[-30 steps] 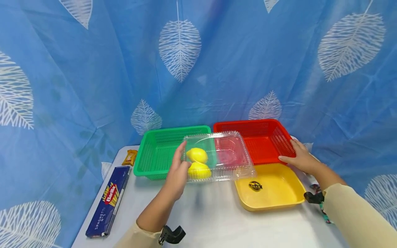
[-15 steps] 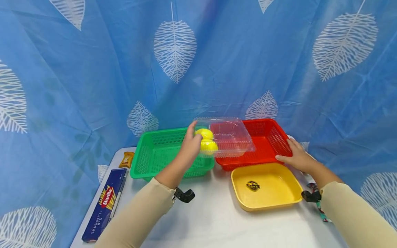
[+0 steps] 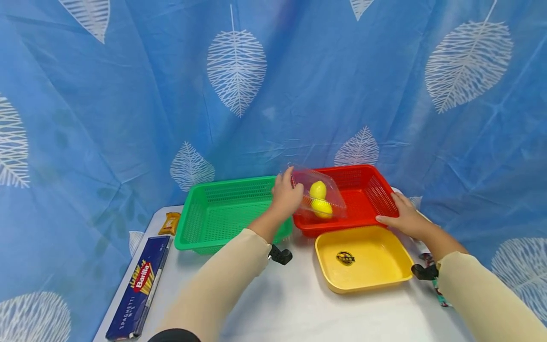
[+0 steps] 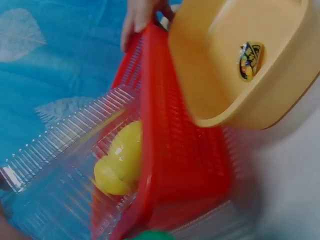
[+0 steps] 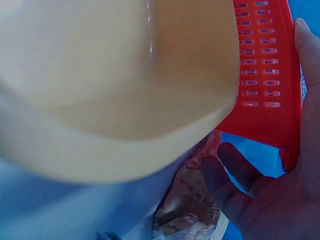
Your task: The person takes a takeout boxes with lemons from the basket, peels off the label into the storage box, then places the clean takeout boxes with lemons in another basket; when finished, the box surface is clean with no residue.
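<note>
My left hand (image 3: 286, 192) grips the left edge of a clear plastic container (image 3: 337, 190), tilted over the left part of the red basket (image 3: 363, 202). Two yellow lemons (image 3: 319, 199) lie against each other inside it, low near its front side. In the left wrist view the lemons (image 4: 120, 160) show behind the basket's red rim (image 4: 150, 125). My right hand (image 3: 403, 216) holds the red basket at its front right corner, the thumb by the front rim and the fingers along the right side. Its fingers (image 5: 227, 185) are seen outside the wall in the right wrist view.
A yellow tub (image 3: 363, 261) stands in front of the red basket, and a green basket (image 3: 181, 228) left of it. A blue spaghetti box (image 3: 138, 289) and a small orange packet (image 3: 170, 223) lie at the left edge. Bagged food (image 5: 190, 200) lies at the right.
My left hand has carried the clear container right, from over the green basket to over the red one, and tipped it. The lemons have shifted inside. The right hand stays at the basket corner.
</note>
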`<move>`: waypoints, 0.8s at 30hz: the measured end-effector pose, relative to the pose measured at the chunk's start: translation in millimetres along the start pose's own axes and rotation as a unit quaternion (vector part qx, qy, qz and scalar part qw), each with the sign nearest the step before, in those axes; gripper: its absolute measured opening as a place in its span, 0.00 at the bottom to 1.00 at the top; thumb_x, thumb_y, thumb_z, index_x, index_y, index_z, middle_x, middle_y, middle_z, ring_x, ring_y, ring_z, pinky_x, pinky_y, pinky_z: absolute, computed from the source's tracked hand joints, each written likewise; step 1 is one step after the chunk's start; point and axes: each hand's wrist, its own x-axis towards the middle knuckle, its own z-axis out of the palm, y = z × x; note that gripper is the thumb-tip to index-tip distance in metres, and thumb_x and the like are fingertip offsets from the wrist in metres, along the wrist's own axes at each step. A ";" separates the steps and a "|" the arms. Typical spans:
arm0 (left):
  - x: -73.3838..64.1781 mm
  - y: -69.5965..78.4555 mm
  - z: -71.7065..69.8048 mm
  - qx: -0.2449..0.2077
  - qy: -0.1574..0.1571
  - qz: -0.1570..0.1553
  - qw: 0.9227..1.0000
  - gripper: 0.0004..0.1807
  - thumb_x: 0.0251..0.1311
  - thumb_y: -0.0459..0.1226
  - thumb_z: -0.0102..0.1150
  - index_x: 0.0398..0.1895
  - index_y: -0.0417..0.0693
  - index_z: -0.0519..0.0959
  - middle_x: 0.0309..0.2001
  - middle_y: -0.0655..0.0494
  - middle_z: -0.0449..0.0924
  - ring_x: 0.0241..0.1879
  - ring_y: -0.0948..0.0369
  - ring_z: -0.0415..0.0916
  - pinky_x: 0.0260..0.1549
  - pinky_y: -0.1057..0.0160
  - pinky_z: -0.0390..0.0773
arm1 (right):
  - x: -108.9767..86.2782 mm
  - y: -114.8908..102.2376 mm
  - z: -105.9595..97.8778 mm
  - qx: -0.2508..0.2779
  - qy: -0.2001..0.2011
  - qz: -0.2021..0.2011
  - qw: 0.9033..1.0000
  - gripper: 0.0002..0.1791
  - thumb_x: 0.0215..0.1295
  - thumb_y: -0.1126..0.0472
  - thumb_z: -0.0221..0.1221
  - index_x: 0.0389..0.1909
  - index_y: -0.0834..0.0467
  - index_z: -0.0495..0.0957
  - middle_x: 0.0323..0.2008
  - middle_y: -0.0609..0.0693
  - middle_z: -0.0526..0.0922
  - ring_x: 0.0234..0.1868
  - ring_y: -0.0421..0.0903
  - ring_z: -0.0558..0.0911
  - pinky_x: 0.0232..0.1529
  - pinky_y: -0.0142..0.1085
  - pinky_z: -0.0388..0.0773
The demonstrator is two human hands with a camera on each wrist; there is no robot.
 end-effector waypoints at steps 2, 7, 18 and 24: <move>1.2 1.6 9.7 0.011 -0.001 0.003 1.000 0.38 0.68 0.46 0.49 0.82 0.68 0.58 0.85 0.44 0.45 0.79 0.36 0.49 0.70 0.30 0.64 | 0.0 -1.7 0.1 0.004 0.001 -0.001 1.000 0.73 0.59 0.34 0.70 0.84 0.60 0.29 0.80 0.74 0.33 0.73 0.79 0.52 0.59 0.68 0.77; 3.6 9.0 29.0 0.026 -0.010 0.008 1.000 0.38 0.67 0.45 0.53 0.82 0.68 0.60 0.84 0.44 0.46 0.79 0.35 0.49 0.70 0.31 0.67 | 0.6 -5.4 -2.3 0.006 0.008 -0.002 1.000 0.72 0.59 0.35 0.71 0.84 0.60 0.30 0.80 0.73 0.33 0.74 0.79 0.52 0.59 0.67 0.78; 17.2 20.7 60.2 0.018 -0.005 0.004 1.000 0.39 0.68 0.45 0.57 0.82 0.70 0.58 0.84 0.47 0.46 0.81 0.38 0.48 0.69 0.34 0.71 | 4.3 -10.0 -13.3 -0.007 0.022 -0.012 1.000 0.71 0.60 0.35 0.70 0.84 0.61 0.31 0.80 0.74 0.35 0.73 0.79 0.53 0.60 0.68 0.77; 6.0 -2.5 78.2 -0.025 -0.021 -0.051 0.998 0.40 0.70 0.46 0.58 0.83 0.70 0.55 0.83 0.50 0.49 0.80 0.42 0.54 0.65 0.34 0.75 | -4.3 -3.3 -2.8 0.002 0.021 -0.007 1.000 0.72 0.59 0.35 0.71 0.84 0.62 0.32 0.79 0.74 0.38 0.72 0.78 0.56 0.57 0.65 0.80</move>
